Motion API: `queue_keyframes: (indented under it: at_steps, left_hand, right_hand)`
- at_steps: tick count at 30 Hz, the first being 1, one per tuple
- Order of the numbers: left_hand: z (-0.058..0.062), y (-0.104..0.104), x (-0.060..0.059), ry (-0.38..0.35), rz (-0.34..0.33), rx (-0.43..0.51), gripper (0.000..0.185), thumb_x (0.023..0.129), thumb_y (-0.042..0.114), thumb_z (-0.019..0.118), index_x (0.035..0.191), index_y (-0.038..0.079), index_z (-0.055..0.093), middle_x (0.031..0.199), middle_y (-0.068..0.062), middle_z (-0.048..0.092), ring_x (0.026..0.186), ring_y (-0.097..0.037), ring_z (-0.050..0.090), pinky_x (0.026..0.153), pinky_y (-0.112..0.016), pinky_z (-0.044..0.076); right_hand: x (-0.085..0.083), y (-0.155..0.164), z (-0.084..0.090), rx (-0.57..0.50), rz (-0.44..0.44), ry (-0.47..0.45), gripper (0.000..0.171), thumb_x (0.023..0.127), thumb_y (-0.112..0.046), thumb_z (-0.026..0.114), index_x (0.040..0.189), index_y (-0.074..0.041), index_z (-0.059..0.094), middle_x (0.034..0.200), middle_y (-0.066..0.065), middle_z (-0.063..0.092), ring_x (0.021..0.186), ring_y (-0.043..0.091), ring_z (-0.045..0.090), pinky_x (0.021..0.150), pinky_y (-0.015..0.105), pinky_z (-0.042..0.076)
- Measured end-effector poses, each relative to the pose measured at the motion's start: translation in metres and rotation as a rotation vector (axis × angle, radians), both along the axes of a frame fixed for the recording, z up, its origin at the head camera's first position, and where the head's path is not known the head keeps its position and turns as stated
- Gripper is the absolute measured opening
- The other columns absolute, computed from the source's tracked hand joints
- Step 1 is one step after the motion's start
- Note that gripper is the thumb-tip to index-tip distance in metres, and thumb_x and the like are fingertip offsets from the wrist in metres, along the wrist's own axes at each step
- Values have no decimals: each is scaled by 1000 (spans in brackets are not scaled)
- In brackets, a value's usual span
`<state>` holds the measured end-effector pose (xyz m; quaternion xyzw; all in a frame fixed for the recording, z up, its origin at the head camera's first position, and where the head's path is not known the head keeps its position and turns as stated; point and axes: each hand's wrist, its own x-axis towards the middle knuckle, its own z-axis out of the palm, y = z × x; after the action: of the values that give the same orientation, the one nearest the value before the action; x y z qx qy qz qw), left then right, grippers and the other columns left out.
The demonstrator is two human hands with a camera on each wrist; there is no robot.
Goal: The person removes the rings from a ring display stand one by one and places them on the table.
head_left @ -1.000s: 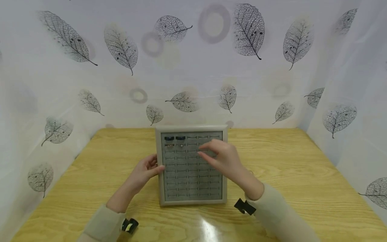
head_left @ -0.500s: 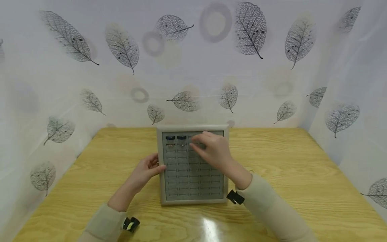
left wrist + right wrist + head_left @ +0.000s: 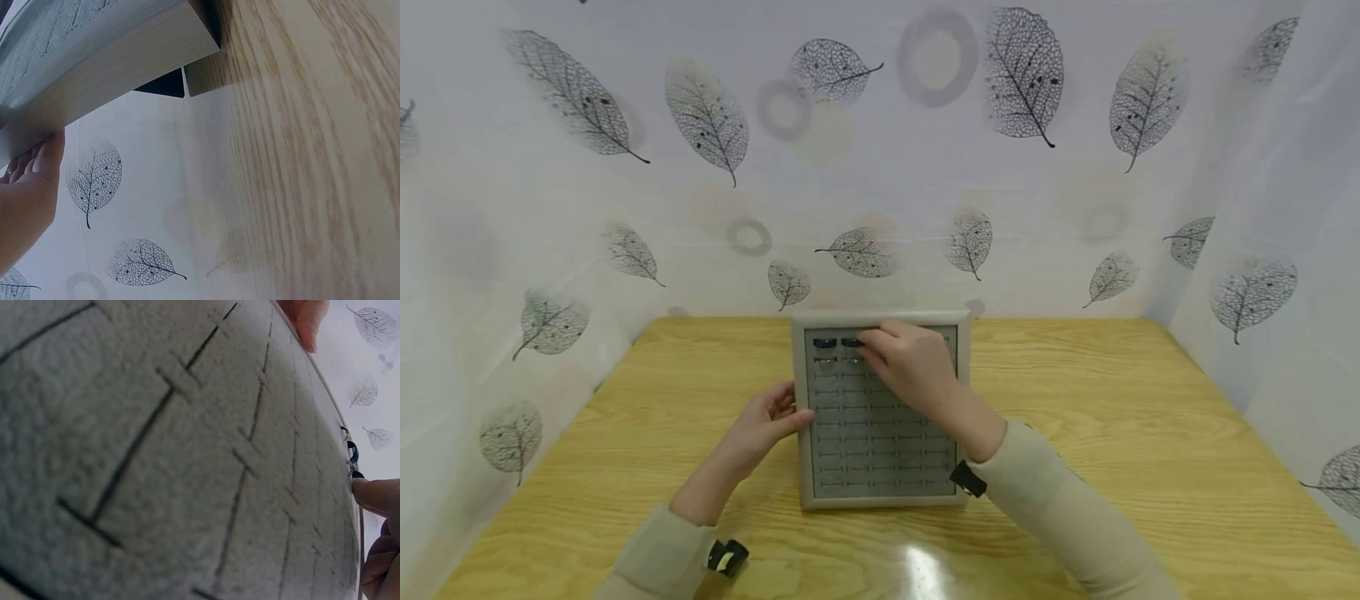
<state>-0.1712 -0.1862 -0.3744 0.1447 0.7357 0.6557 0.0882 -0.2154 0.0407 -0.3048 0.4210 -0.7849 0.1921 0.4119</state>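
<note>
My left hand grips the left edge of the ring board standing on the table, probably to steady it. My right hand is at the right-hand dark ring; whether it pinches that, I cannot tell.

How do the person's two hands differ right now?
The left hand grips the side of the frame; the right hand is over its front, fingertips at a dark ring. The left hand sits lower, the right hand near the frame's top. Both emerge from pale sleeves.
</note>
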Motion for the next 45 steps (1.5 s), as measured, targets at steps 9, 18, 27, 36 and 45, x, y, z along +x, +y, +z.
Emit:
queue_keyframes:
  at_steps: [9, 18, 27, 36, 45]
  left_hand:
    - [1, 0, 0, 8, 2, 3, 55, 88, 12, 56, 131, -8, 29, 122, -24, 45, 103, -21, 52, 82, -29, 44]
    - [1, 1, 0, 0, 5, -10, 54, 87, 14, 57, 131, -7, 31, 122, -22, 46, 102, -19, 52, 82, -30, 45]
    - [0, 0, 1, 2, -4, 0, 56, 87, 14, 57, 132, -7, 29, 124, -24, 44, 105, -23, 51, 83, -31, 44]
    - [-1, 0, 1, -5, -5, 10, 56, 87, 14, 57, 132, -6, 29, 125, -23, 43, 106, -23, 50, 83, -31, 44]
    - [0, 1, 2, -4, -6, 7, 57, 88, 12, 55, 133, -8, 27, 126, -25, 42, 108, -26, 48, 84, -30, 43]
  right_hand:
    - [-4, -3, -1, 69, -3, 84, 7, 78, -11, 68, 82, -5, 66, 72, 2, 60, 60, 13, 57, 52, 23, 47]
    - [-6, -4, -5, 105, 28, 126, 12, 81, -7, 63, 85, 3, 60, 73, 7, 55, 63, 17, 55, 56, 22, 48]
    - [-6, -4, -8, 96, 69, 113, 12, 81, -4, 62, 87, 5, 57, 74, 8, 52, 65, 16, 51, 58, 21, 45]
    - [-5, -2, -10, 36, 135, 48, 9, 87, -4, 53, 88, 5, 55, 75, 8, 51, 64, 15, 48, 58, 20, 44]
    - [-2, 1, -7, -45, 200, 2, 11, 79, 4, 60, 88, 6, 54, 80, 11, 54, 70, 19, 54, 64, 20, 46]
